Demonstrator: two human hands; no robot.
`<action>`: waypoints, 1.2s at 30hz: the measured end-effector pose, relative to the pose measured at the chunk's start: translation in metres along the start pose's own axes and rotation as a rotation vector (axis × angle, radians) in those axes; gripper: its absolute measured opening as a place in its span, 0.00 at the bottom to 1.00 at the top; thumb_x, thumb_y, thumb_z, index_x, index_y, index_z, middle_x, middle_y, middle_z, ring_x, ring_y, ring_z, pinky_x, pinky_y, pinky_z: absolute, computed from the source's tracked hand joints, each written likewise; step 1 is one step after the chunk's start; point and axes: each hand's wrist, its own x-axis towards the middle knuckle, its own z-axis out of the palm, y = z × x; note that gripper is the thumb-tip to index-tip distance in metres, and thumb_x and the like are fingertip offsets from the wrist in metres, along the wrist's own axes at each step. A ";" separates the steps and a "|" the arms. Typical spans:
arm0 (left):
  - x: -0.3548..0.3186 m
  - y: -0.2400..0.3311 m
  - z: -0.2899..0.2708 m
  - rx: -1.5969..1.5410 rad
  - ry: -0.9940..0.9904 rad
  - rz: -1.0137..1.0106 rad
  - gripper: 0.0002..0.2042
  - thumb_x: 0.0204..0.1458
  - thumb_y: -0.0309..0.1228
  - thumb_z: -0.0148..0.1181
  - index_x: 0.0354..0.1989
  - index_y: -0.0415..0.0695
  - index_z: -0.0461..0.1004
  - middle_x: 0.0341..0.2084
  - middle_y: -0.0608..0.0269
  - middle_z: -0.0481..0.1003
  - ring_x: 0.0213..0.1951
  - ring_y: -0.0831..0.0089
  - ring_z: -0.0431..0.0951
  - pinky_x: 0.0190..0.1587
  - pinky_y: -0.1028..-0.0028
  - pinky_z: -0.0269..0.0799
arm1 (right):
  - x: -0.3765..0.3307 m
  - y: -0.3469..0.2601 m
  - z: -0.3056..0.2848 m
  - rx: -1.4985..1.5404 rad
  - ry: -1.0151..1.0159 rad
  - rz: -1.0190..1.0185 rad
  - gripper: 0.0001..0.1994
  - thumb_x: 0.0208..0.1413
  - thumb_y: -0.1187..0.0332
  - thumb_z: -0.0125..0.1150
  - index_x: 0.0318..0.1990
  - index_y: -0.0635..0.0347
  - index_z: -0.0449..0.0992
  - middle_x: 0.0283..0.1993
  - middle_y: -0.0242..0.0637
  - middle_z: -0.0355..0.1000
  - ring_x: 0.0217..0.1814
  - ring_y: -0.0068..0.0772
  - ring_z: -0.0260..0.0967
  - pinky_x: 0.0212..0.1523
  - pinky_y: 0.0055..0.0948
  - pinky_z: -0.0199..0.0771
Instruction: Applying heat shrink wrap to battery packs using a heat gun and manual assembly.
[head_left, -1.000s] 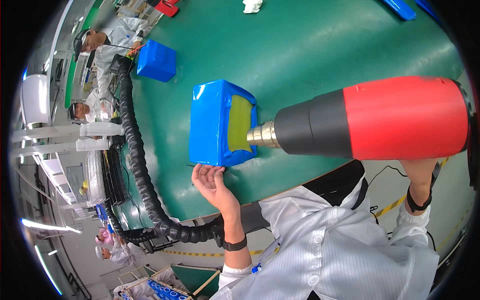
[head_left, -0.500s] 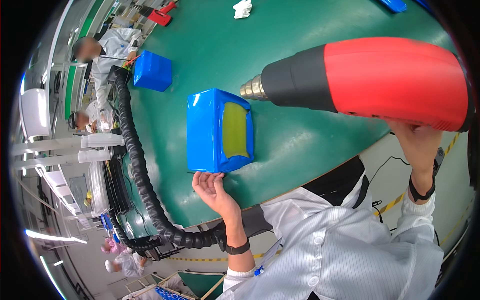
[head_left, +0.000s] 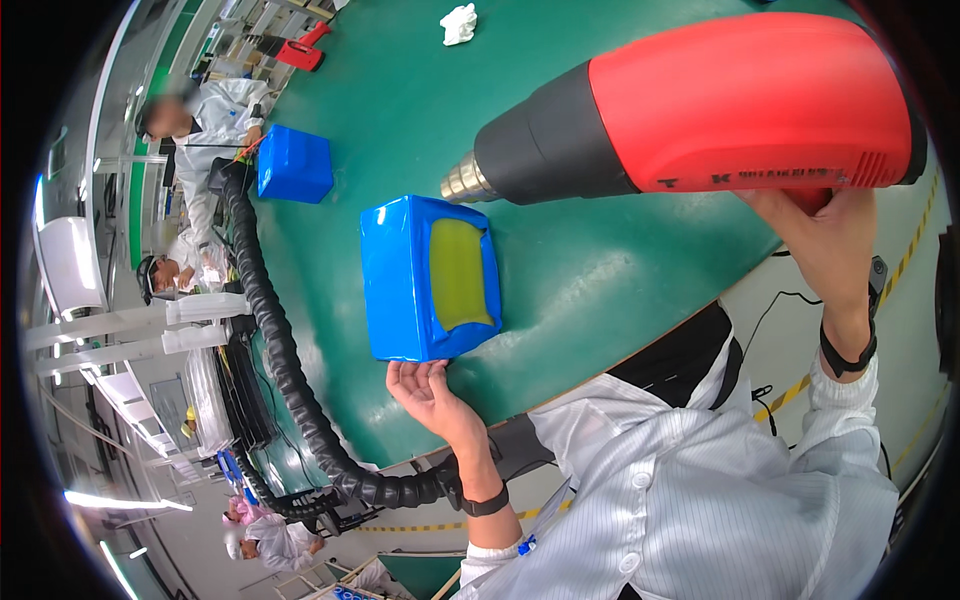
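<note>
The right hand (head_left: 815,235) grips a red heat gun (head_left: 700,105) above a blue-wrapped block (head_left: 430,275). The left hand (head_left: 425,390), fingers open, touches its near edge on the green tabletop (head_left: 600,280). The wrap looks partly shrunk, with a yellow-green patch uncovered.

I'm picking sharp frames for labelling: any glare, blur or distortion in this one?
Head view: strong fisheye bend, black corners; bright glare streaks on the green table; shiny highlights on the blue wrapped block; the red and black heat gun looms large but sharp; a face at the left is blurred.

Right hand (head_left: 815,225) mostly behind heat gun (head_left: 700,105), far red tool (head_left: 300,47) perhaps too small
</note>
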 end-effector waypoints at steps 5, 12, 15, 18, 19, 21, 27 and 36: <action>0.000 -0.001 -0.001 0.020 0.009 0.000 0.22 0.61 0.16 0.46 0.63 0.36 0.54 0.49 0.54 0.66 0.48 0.67 0.74 0.52 0.70 0.72 | 0.005 0.000 -0.004 -0.034 -0.060 -0.043 0.15 0.48 0.74 0.75 0.44 0.66 0.79 0.38 0.38 0.81 0.40 0.30 0.81 0.43 0.27 0.81; -0.001 -0.001 0.000 0.028 0.000 0.012 0.22 0.61 0.16 0.46 0.64 0.36 0.54 0.50 0.54 0.66 0.47 0.67 0.74 0.52 0.69 0.72 | 0.001 0.003 -0.003 0.005 -0.007 -0.062 0.16 0.46 0.77 0.75 0.43 0.68 0.79 0.39 0.39 0.82 0.40 0.30 0.81 0.44 0.28 0.81; -0.001 0.002 0.001 -0.004 0.027 -0.011 0.22 0.59 0.13 0.47 0.62 0.36 0.55 0.52 0.52 0.67 0.46 0.69 0.72 0.52 0.71 0.71 | 0.001 0.004 -0.014 -0.033 -0.113 -0.075 0.15 0.45 0.78 0.75 0.42 0.69 0.79 0.39 0.39 0.82 0.40 0.30 0.81 0.44 0.28 0.81; 0.000 -0.004 -0.004 -0.009 0.021 0.000 0.22 0.59 0.13 0.47 0.62 0.36 0.55 0.52 0.53 0.67 0.47 0.69 0.72 0.52 0.70 0.72 | -0.008 -0.002 -0.015 -0.128 -0.127 -0.092 0.16 0.44 0.78 0.75 0.42 0.68 0.80 0.38 0.39 0.82 0.40 0.30 0.81 0.43 0.29 0.82; 0.000 -0.004 -0.003 0.014 0.016 0.010 0.22 0.60 0.15 0.47 0.63 0.36 0.55 0.52 0.53 0.67 0.47 0.68 0.73 0.52 0.70 0.72 | -0.012 -0.003 -0.018 -0.122 -0.132 -0.090 0.16 0.44 0.78 0.75 0.42 0.68 0.80 0.38 0.39 0.82 0.40 0.30 0.81 0.43 0.29 0.82; 0.000 -0.002 -0.002 0.045 0.015 0.022 0.21 0.62 0.17 0.47 0.63 0.36 0.55 0.52 0.53 0.67 0.48 0.68 0.74 0.52 0.70 0.73 | -0.020 -0.001 -0.027 -0.091 -0.183 0.048 0.15 0.43 0.79 0.75 0.41 0.68 0.80 0.37 0.39 0.81 0.40 0.30 0.81 0.42 0.29 0.81; 0.000 -0.001 -0.001 0.033 -0.013 0.030 0.21 0.61 0.16 0.47 0.63 0.36 0.55 0.52 0.52 0.67 0.48 0.67 0.74 0.52 0.70 0.73 | -0.038 0.014 -0.039 -0.100 -0.309 0.014 0.19 0.41 0.75 0.79 0.42 0.67 0.81 0.39 0.39 0.82 0.39 0.32 0.81 0.40 0.31 0.80; -0.001 0.002 0.000 -0.042 0.025 -0.011 0.22 0.57 0.12 0.46 0.61 0.37 0.57 0.52 0.53 0.66 0.48 0.68 0.73 0.52 0.70 0.72 | -0.053 0.019 -0.058 -0.396 -0.366 -0.221 0.21 0.39 0.72 0.81 0.43 0.63 0.81 0.41 0.37 0.81 0.41 0.36 0.81 0.44 0.34 0.79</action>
